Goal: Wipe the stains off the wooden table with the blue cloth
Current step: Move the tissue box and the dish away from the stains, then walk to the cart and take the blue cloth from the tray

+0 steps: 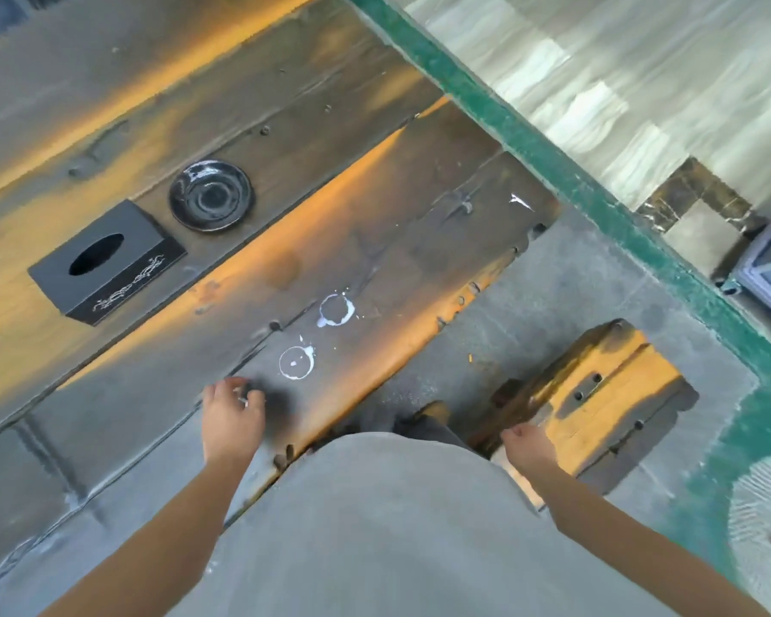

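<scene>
A black tissue box (108, 262) was seen on the wooden counter (375, 224), its oval slot dark, no tissue showing. Just beside it a glossy black dish (211, 195) was sat empty. Two white ring stains (296, 362) (335, 309) were left near the counter's front edge. The left hand (231, 420) was held loosely curled just short of the nearer ring, nothing gripped. The right hand (527, 447) was curled by a wooden stool (597, 394); whether anything was held couldn't be told. Grey floor (553, 305) with a green strip (553, 171) was spotted.
</scene>
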{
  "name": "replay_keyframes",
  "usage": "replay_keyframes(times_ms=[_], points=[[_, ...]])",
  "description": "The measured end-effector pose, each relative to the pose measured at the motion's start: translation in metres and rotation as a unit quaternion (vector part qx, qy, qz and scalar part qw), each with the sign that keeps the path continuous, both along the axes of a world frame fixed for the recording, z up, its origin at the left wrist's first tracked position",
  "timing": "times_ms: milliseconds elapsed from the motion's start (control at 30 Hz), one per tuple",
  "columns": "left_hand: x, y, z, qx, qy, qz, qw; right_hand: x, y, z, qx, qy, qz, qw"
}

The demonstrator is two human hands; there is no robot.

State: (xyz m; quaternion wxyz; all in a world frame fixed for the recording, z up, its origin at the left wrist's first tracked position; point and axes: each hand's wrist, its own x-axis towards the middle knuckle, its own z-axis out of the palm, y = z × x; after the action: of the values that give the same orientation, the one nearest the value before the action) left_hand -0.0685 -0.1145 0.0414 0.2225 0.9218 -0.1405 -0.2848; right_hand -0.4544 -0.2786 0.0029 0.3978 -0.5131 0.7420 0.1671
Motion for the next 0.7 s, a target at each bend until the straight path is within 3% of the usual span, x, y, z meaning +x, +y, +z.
replay_keyframes(times_ms=[200,400,600,700], points=[[-0.077,-0.104,0.006,-0.017,0.065,-0.14,0.988,-0.086,-0.003,-0.014,0.076,-0.054,-0.135,0.986],[-0.15,-0.212,0.002,0.093,0.134,-0.35,0.923,-0.159,-0.006,-0.036,0.093,-0.078,-0.281,0.952],[-0.194,-0.264,-0.012,0.161,0.088,-0.396,0.9,-0.193,-0.025,-0.045,0.121,-0.076,-0.357,0.923],[-0.2,-0.286,-0.027,0.212,0.079,-0.38,0.897,-0.2,-0.051,-0.037,0.136,-0.084,-0.34,0.927]])
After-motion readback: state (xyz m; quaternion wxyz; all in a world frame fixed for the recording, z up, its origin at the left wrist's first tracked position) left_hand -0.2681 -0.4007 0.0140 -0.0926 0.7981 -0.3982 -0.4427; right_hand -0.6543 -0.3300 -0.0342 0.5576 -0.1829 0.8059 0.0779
